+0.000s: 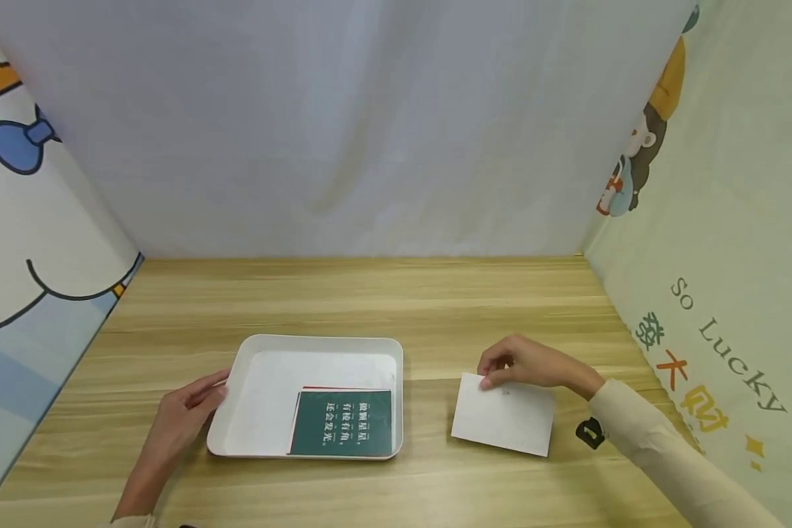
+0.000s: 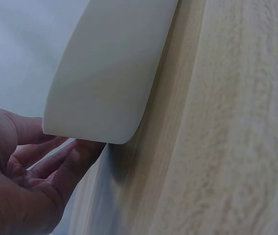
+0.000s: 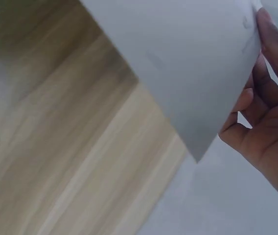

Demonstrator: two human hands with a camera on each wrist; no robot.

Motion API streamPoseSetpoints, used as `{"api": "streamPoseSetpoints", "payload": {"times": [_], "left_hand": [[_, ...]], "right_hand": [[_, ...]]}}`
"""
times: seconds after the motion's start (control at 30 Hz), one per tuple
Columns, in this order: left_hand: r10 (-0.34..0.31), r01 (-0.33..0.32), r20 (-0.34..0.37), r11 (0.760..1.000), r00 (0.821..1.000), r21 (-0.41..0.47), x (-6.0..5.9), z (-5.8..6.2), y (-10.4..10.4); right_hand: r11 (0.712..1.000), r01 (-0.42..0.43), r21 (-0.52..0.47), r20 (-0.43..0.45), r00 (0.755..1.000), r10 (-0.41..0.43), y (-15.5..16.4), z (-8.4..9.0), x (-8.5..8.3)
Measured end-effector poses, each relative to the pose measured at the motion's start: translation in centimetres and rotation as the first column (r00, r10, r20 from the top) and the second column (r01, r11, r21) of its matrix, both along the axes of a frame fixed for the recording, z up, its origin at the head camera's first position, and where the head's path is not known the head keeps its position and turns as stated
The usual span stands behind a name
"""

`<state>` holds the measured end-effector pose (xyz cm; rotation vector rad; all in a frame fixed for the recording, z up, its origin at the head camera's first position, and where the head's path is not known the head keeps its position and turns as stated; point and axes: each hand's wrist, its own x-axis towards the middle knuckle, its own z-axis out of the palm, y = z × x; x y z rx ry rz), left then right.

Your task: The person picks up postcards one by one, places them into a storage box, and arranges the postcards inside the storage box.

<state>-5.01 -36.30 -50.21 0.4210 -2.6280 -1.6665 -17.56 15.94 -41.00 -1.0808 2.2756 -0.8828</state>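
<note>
A white rectangular tray (image 1: 257,403) lies on the table at left of centre in the head view. My left hand (image 1: 185,418) holds its left side; in the left wrist view, the fingers (image 2: 75,164) reach beneath the tray's edge. Inside the tray, at its near right corner, is a dark green card (image 1: 343,423) with white Chinese characters. A red edge of something shows behind that card. To the right of the tray, my right hand (image 1: 531,361) pinches a white card (image 1: 501,422) by its far edge. The card hangs tilted above the tabletop in the right wrist view.
The wood-grain table (image 1: 369,293) extends to a pale cloth wall (image 1: 369,147) at the back. Printed cloths stand at the left and right sides. A black tag (image 1: 590,433) marked with a number sits at the right wrist.
</note>
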Motion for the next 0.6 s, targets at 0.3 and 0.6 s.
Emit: {"api": "streamPoseSetpoints", "payload": {"times": [0.3, 0.6], "left_hand": [[0.0, 0.0, 0.036, 1.0, 0.999, 0.006, 0.4, -0.1, -0.3], [-0.007, 0.007, -0.014, 1.0, 1.0, -0.018, 0.1, -0.1, -0.1]], "right_hand": [[0.999, 0.041, -0.025, 0.006, 0.999, -0.041, -2.4, 1.1, -0.9], [0.997, -0.01, -0.079, -0.027, 1.0, 0.008, -6.8, 1.8, -1.7]]}}
